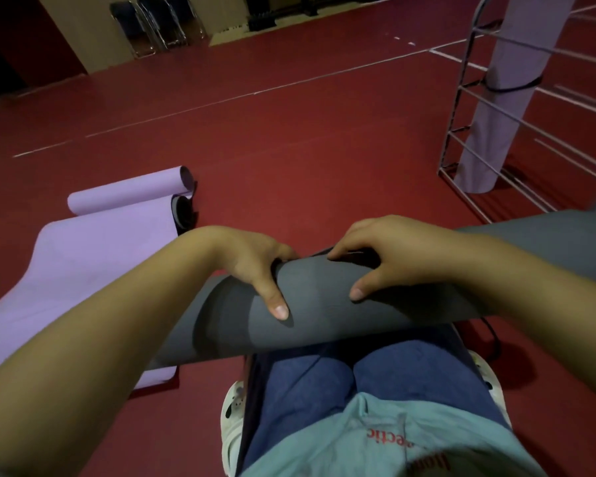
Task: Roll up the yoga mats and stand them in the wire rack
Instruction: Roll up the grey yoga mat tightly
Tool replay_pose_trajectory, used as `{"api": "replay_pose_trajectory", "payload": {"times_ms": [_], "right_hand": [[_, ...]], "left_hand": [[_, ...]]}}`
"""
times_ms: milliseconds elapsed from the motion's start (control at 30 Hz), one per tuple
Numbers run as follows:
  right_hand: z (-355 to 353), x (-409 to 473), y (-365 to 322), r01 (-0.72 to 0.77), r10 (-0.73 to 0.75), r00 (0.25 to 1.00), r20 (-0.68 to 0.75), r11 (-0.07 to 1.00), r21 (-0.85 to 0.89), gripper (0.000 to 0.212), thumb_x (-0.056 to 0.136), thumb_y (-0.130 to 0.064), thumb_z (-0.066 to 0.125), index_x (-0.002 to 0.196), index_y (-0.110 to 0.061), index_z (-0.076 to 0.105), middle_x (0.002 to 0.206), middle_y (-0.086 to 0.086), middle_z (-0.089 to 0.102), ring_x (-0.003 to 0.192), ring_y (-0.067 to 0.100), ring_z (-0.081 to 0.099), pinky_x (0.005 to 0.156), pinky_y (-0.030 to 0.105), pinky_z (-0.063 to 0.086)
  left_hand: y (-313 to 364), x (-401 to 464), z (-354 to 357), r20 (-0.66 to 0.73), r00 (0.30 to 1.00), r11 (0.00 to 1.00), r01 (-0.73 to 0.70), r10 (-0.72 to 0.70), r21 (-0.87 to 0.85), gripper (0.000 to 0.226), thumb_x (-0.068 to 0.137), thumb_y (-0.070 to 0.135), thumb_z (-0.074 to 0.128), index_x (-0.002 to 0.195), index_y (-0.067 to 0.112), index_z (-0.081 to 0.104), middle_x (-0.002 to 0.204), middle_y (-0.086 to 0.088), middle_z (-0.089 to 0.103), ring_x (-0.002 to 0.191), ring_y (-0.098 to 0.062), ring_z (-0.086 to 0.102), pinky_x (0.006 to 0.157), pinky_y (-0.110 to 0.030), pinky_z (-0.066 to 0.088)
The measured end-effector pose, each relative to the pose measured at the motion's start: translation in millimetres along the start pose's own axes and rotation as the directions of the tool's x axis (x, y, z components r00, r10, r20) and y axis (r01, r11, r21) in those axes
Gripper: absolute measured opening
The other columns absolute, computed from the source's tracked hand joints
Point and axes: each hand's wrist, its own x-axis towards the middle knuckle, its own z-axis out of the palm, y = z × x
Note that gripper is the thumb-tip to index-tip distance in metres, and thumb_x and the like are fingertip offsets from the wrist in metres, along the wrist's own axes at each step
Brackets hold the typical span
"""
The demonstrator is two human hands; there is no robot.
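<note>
Underfoot, across the whole view, we see a dark red floor (pixel 289 139) with thin white lines painted on it. Next in size is the grey yoga mat (pixel 324 304), rolled into a thick tube and lying across our knees, its right end running out of view toward the rack. To our left a purple yoga mat (pixel 83 263) lies mostly flat on the floor, with only its far end curled into a small roll. At the upper right stands the wire rack (pixel 468 98), a pale metal frame of bars, and inside it a rolled lilac mat (pixel 503 80) stands upright with a dark strap round its middle. Our blue trousers (pixel 324 390) and a pale teal shirt hem fill the bottom of the view, with white shoes showing at either side.

Our left hand (pixel 252 266) grips the top of the grey roll, fingers curled over its far edge and thumb pressed flat on the near face. Our right hand (pixel 386 256) holds the roll just beside it, fingers bent over the loose edge where a dark strap shows, thumb planted on the front.

Folded chairs lean by the far wall.
</note>
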Motion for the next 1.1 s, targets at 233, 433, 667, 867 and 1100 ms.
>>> {"api": "replay_pose_trajectory", "payload": {"times_ms": [233, 433, 667, 867, 1100], "right_hand": [[-9.3, 12.6, 14.4, -0.065, 0.054, 0.995, 0.085, 0.989, 0.129, 0.054, 0.076, -0.041, 0.075, 0.126, -0.037, 0.057, 0.124, -0.019, 0.055, 0.108, 0.001, 0.049, 0.094, 0.022, 0.040], [-17.8, 23.3, 19.3, -0.130, 0.092, 0.976, 0.197, 0.973, 0.191, 0.052, 0.079, -0.040, 0.073, 0.128, -0.039, 0.056, 0.128, -0.018, 0.055, 0.116, 0.005, 0.052, 0.093, 0.023, 0.037], [-17.3, 24.6, 10.4, -0.148, 0.144, 0.989, 0.046, 0.983, 0.109, 0.042, 0.080, -0.035, 0.073, 0.121, -0.031, 0.064, 0.121, -0.013, 0.064, 0.110, 0.005, 0.057, 0.097, 0.025, 0.044], [-3.2, 8.8, -5.6, -0.101, 0.081, 0.985, -0.152, 0.986, -0.132, 0.045, 0.082, -0.035, 0.070, 0.125, -0.029, 0.061, 0.126, -0.009, 0.060, 0.114, 0.011, 0.055, 0.095, 0.030, 0.045], [0.9, 15.8, 3.1, -0.121, 0.099, 0.987, -0.130, 0.978, -0.171, 0.058, 0.074, -0.043, 0.076, 0.128, -0.030, 0.058, 0.127, -0.010, 0.056, 0.114, 0.013, 0.053, 0.093, 0.030, 0.045]], "left_hand": [[18.1, -18.8, 3.1, -0.286, 0.954, 0.952, 0.005, 0.087, 0.307, 0.081, 0.062, 0.051, 0.082, 0.132, 0.030, 0.048, 0.120, 0.008, 0.055, 0.107, -0.012, 0.053, 0.094, -0.034, 0.045], [32.1, -33.0, 34.1, -0.504, 0.829, 0.929, -0.050, 0.243, 0.366, 0.070, 0.070, 0.046, 0.076, 0.133, 0.031, 0.052, 0.122, 0.005, 0.055, 0.109, -0.015, 0.054, 0.089, -0.035, 0.047], [20.6, -12.3, 27.8, -0.540, 0.823, 0.954, -0.006, 0.175, 0.299, 0.066, 0.074, 0.040, 0.076, 0.134, 0.026, 0.052, 0.125, 0.002, 0.059, 0.113, -0.019, 0.054, 0.087, -0.027, 0.042], [8.3, -1.0, -0.8, -0.457, 0.878, 0.984, -0.080, 0.145, 0.159, 0.059, 0.072, 0.036, 0.080, 0.127, 0.024, 0.060, 0.117, 0.005, 0.065, 0.101, -0.013, 0.059, 0.090, -0.032, 0.047], [4.4, 6.6, -8.3, -0.399, 0.910, 0.992, -0.084, 0.113, 0.090, 0.058, 0.078, 0.032, 0.076, 0.132, 0.027, 0.055, 0.126, 0.009, 0.060, 0.107, -0.009, 0.055, 0.098, -0.031, 0.043]]}}
